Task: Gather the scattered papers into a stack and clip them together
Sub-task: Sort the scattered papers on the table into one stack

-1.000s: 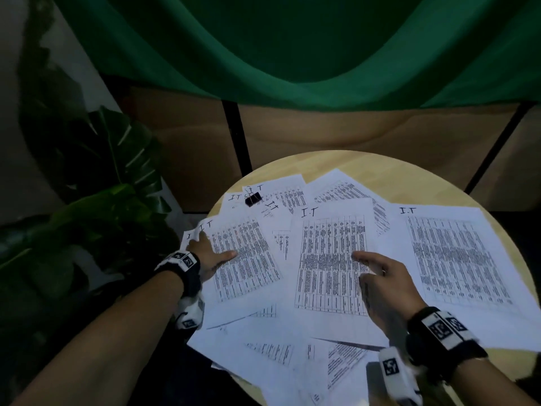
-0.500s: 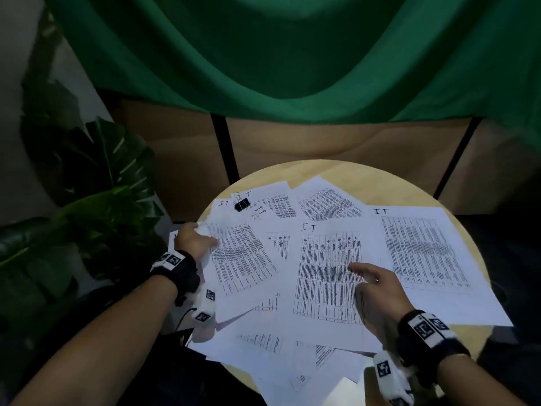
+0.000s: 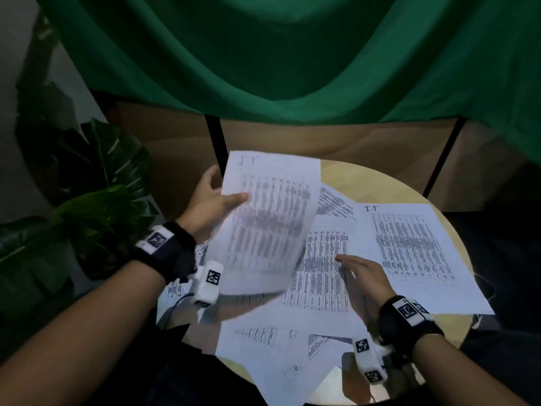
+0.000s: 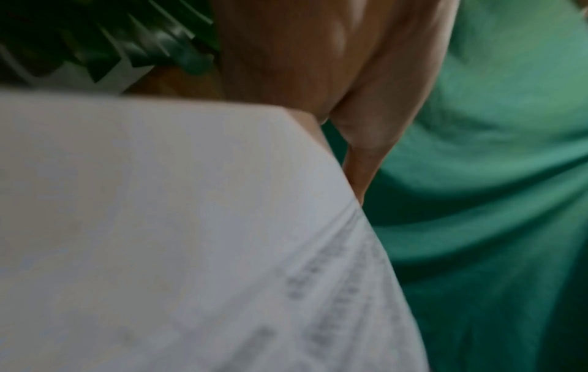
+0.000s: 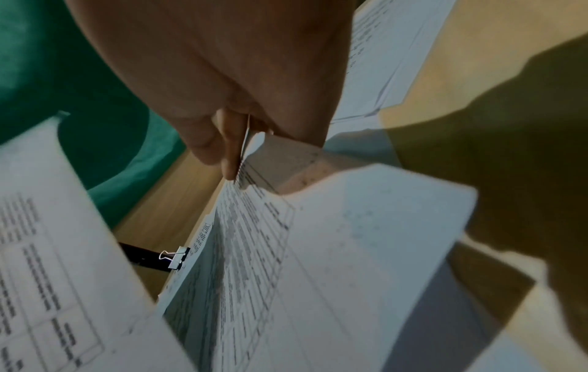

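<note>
White printed sheets lie scattered over a round wooden table point(image 3: 369, 177). My left hand point(image 3: 218, 199) holds one sheet point(image 3: 269, 218) lifted off the table at its left edge, thumb on top and fingers behind; in the left wrist view this sheet point(image 4: 159, 226) is blurred. My right hand point(image 3: 355, 268) lies on the middle sheet point(image 3: 322, 253). In the right wrist view its thumb and fingers point(image 5: 229, 151) pinch that sheet's edge. A black binder clip point(image 5: 176, 256) sits on the papers at the far side, hidden behind the lifted sheet in the head view.
Another large sheet point(image 3: 415, 244) lies at the right, and several overlap at the near edge point(image 3: 278, 347), some overhanging. A leafy plant point(image 3: 96, 200) stands left of the table. Green cloth point(image 3: 263, 54) hangs behind, over wooden panels.
My left hand has picked up the left sheet and raised it above the table. My right hand has stayed on the middle sheet. The head camera has tilted slightly.
</note>
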Demonstrator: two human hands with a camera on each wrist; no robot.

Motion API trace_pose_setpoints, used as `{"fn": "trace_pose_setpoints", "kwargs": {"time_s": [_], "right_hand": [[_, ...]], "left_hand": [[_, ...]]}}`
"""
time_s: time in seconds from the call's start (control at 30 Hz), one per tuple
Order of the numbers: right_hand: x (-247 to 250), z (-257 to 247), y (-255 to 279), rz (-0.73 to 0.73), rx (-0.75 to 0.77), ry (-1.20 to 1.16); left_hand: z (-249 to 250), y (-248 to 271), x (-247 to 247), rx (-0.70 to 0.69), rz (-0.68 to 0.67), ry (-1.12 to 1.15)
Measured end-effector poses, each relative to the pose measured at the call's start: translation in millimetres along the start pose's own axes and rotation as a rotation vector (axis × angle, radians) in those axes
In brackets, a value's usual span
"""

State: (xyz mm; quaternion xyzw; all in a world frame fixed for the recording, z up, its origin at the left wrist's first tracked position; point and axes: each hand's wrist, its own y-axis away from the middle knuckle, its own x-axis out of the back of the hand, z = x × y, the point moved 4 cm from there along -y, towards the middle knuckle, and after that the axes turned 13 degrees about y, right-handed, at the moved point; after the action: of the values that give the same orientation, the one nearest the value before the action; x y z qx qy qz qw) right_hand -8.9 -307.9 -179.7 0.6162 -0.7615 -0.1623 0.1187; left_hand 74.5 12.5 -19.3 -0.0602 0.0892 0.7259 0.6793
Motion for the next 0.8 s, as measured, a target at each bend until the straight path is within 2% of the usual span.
{"fn": "trace_pose_setpoints", "kwargs": {"time_s": [0.07,0.13,0.23,0.3,0.37,0.47,0.57,0.67,0.73,0.8], "right_hand": [[-3,-5,-4,-0.018,-0.013,0.028],[-1,-10,-10,-0.085,-0.04,0.2],[-3,-15,-10,-0.203,-0.04,0.368],[-5,-12,-15,-0.171,0.002,0.414],[-3,-1,-22,-0.132,-0.009,0.282],[9,24,-42,-0.065,-0.08,0.062],[13,23,-37,-0.022,-0.167,-0.102],[8,3,-14,-0.013,-0.203,-0.078],[2,-17,11,-0.106,-0.129,0.026],[7,-9,-2,-0.146,-0.046,0.085]], "left_hand": [[-37,-8,-6,0.118,-0.007,-0.026],[-71,-9,-14,0.225,-0.001,-0.113],[-111,-7,-27,0.265,0.031,-0.228],[-131,-8,-31,0.294,0.05,-0.254],[-139,-15,-22,0.304,0.085,-0.39],[-135,-24,14,0.346,0.205,-0.85],[-139,-29,41,0.514,0.229,-1.075],[-135,-29,38,0.547,0.207,-1.028],[-135,-30,30,0.544,0.21,-0.953],[-134,-29,26,0.515,0.227,-0.896]]}}
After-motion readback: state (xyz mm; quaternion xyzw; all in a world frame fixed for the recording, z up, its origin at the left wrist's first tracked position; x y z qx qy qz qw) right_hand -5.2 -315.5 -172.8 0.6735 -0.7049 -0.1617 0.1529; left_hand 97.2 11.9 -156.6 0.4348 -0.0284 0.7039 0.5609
